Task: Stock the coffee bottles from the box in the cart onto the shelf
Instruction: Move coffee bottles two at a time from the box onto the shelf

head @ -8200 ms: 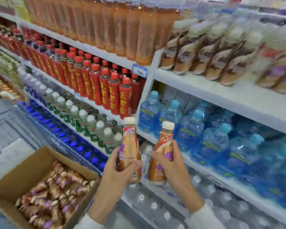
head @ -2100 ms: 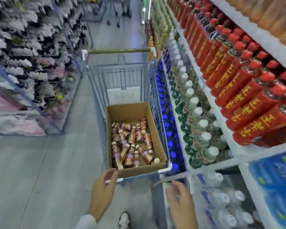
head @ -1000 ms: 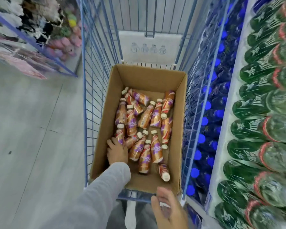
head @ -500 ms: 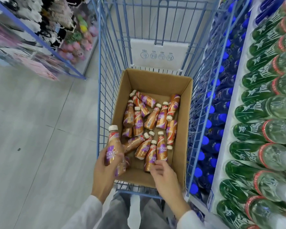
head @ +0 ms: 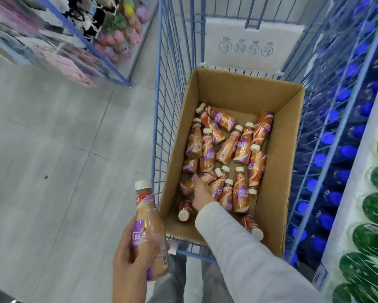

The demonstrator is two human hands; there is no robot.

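Second pick from the box, one bottle already in hand.
Lower left of frame: left hand (head: 129, 259) wrapped round an upright bottle (head: 149, 235), outside the cart (head: 159, 106). Centre: right hand (head: 200, 193) down in the box (head: 293, 171), fingers among the loose bottles (head: 240, 193); gripping or not, can't tell. Best take a top-lying one round its body and lift clear of the wall. Right edge: shelf (head: 352, 215); coffee slot out of view.

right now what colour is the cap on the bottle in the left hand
The cap is white; head view.
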